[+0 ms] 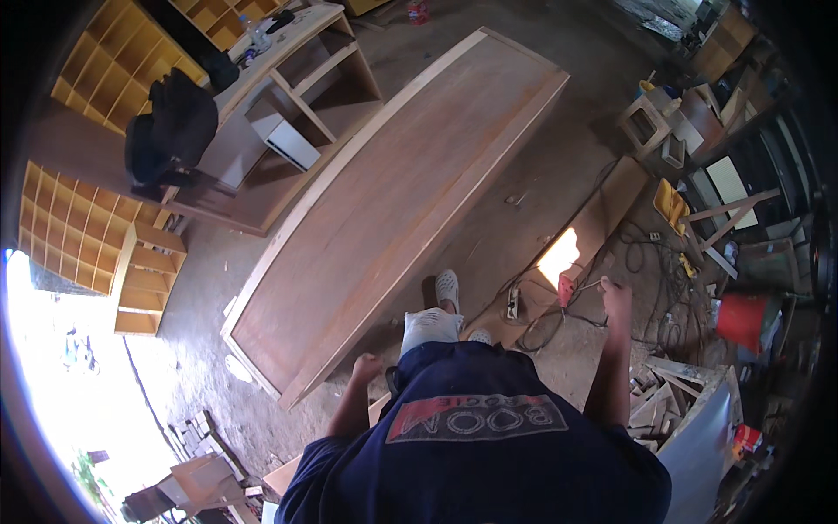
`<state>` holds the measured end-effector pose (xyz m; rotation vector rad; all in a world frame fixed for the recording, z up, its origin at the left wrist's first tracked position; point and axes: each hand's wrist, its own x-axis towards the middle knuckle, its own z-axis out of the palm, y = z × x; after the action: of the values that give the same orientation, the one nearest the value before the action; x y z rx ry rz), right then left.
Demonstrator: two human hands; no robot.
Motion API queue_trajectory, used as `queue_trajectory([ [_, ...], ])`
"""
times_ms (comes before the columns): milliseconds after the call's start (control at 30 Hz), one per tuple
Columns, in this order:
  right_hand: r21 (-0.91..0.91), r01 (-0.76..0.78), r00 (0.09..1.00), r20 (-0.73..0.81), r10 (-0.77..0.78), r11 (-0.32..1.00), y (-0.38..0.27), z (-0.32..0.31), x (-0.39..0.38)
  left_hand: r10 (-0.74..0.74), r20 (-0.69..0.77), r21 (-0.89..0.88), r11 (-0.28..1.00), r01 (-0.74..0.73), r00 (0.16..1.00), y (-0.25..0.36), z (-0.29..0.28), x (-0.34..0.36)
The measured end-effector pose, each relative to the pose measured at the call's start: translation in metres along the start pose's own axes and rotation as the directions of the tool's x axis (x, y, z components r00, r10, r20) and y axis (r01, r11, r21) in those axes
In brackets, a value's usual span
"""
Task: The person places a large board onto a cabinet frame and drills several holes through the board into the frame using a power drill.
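My left hand (pixel 368 367) is curled closed at my side near the long wooden panel (pixel 401 201); what it holds, if anything, is hidden. My right hand (pixel 615 293) is closed on a thin line, possibly a cord or rod, that reaches to a red tool (pixel 566 288) over a board (pixel 611 205) on the floor. A bright patch of light falls on that board. Black cables lie looped round it, beside a small pale socket strip (pixel 512 303). My feet in pale shoes stand between panel and board.
A wooden counter (pixel 305 79) with dark cloth (pixel 170 127) and yellow cubby shelves (pixel 109 57) stand at left. Concrete blocks (pixel 644 122), a red bucket (pixel 740 316) and tangled cables are at right. Wood scraps (pixel 663 397) lie behind my right arm; more lie at lower left (pixel 196 472).
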<state>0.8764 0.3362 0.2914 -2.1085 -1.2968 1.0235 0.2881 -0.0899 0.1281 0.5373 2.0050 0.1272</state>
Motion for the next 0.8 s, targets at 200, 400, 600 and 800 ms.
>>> queue_trajectory([
  [200,-0.107,-0.131,0.97,-0.218,0.105,0.986,0.08,0.004,0.096,0.171,0.225,0.283,0.931,-0.232,0.959,0.043,0.001,0.058],
  [400,0.019,-0.365,0.918,-0.157,0.363,0.931,0.092,0.011,0.145,0.914,0.262,-0.033,0.327,-0.944,0.308,0.182,-0.083,0.192],
  [600,-0.005,-0.485,0.869,-0.11,0.482,0.874,0.123,0.058,0.18,0.243,-0.063,0.009,0.97,-0.243,0.968,0.384,-0.103,0.312],
  [800,-0.646,-0.168,0.812,0.337,0.476,0.744,0.185,0.094,0.226,0.464,-0.009,0.007,0.886,-0.464,0.886,0.558,-0.092,0.339],
])
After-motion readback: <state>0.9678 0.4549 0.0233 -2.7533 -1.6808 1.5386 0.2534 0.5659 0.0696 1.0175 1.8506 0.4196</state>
